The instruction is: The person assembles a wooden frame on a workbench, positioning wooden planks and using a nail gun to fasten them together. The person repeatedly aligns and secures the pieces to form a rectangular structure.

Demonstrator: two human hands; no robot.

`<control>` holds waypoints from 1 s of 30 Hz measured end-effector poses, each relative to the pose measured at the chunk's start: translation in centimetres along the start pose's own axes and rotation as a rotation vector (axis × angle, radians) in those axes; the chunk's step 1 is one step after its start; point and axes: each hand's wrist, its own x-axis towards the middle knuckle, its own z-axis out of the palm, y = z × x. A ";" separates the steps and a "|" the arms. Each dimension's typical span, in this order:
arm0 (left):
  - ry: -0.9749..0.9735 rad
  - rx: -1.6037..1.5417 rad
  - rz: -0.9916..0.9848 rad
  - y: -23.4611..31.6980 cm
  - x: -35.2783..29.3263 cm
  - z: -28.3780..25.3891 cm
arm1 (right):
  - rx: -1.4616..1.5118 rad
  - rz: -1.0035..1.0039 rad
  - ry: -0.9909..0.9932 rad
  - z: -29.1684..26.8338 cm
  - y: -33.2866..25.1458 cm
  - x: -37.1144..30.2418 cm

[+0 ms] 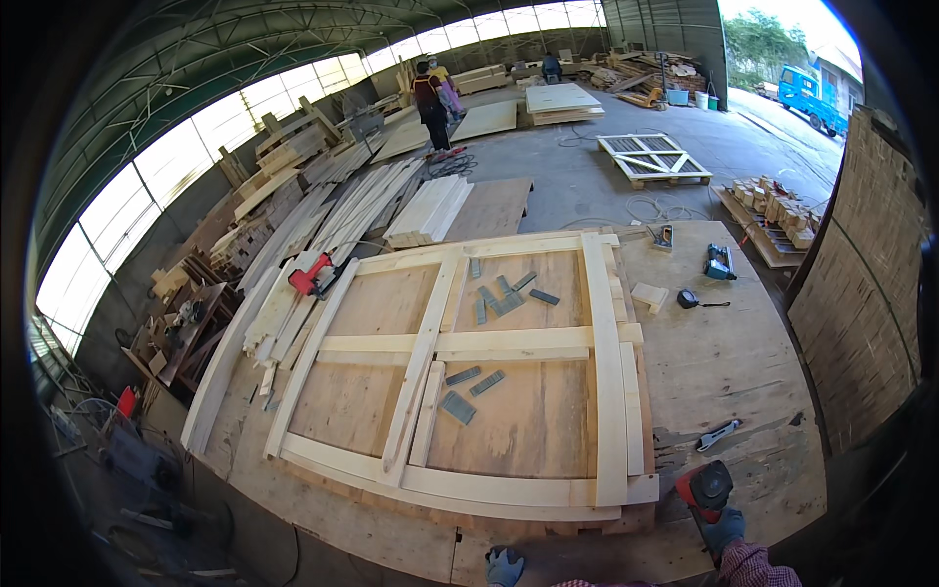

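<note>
My right hand (725, 533), in a blue-grey glove, is closed round a red and black nail gun (702, 489) at the near right corner of the wooden frame. Low at the worktable's front edge is my left hand (504, 566), also gloved; its fingers look stretched out with nothing in them, and its wrist is cut off by the picture's edge. Pale planks make up the frame (611, 391), with crossing bars lying over plywood. Grey nail strips (458, 407) lie loose inside two of its openings, several in the far one (504, 300).
On the worktable (743, 391), right of the frame, lie a utility knife (719, 435), a tape measure (689, 298), a blue nail gun (719, 262) and a wood block (649, 296). Another red nail gun (311, 277) rests at left. Plank stacks (430, 210) and people (430, 103) are beyond.
</note>
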 end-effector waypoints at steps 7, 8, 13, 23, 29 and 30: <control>-0.019 -0.110 -0.059 0.8 0.5 0.0 | 0.029 -0.013 0.016 -1.0 -0.4 -0.3; 0.034 -0.061 -0.027 0.0 0.2 0.3 | 0.028 -0.012 -0.001 -1.0 -0.8 -0.4; -0.133 -0.080 -0.181 -0.5 0.0 -0.7 | 0.012 0.013 -0.029 -0.9 -1.1 -0.3; -0.473 -0.145 -0.394 5.2 2.3 -9.2 | -0.028 0.037 -0.052 -0.9 -0.7 -0.2; -0.488 -0.142 -0.425 5.9 2.6 -9.5 | -0.042 0.040 -0.031 -0.8 -0.4 -0.2; -0.476 -0.138 -0.420 5.6 2.4 -9.4 | -0.052 0.041 -0.036 -0.9 -0.7 -0.2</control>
